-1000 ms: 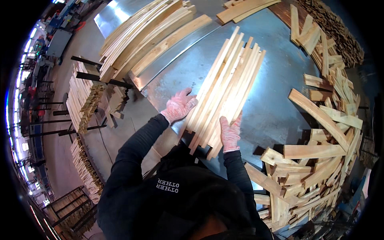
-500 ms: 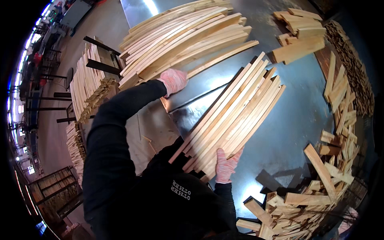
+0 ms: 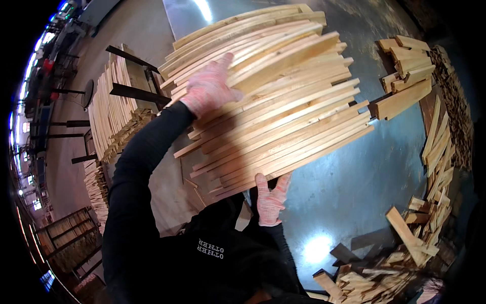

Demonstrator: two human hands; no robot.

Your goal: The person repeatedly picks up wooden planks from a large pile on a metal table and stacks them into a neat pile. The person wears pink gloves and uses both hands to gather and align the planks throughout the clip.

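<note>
Pale wooden strips lie side by side in a wide, uneven row on the shiny metal table. My left hand, in a pink-and-white knit glove, rests over their left part with fingers stretched and thumb apart. A thicker wooden board lies on top of the strips, its near end beside that thumb. At the near edge of the row is my right hand, gloved alike, thumb and fingers spread against the outermost strip. Part of its fingers is hidden at the edge.
Short wooden offcuts lie at the far right, and a jumbled heap of scraps spreads along the right and near right. Left of the table, stacked strips sit by dark metal bars that jut toward it.
The near bundle of strips has turned and moved away from me, now against the far row. My left hand has moved from the table's edge onto the strips; my right hand has shifted slightly left.
</note>
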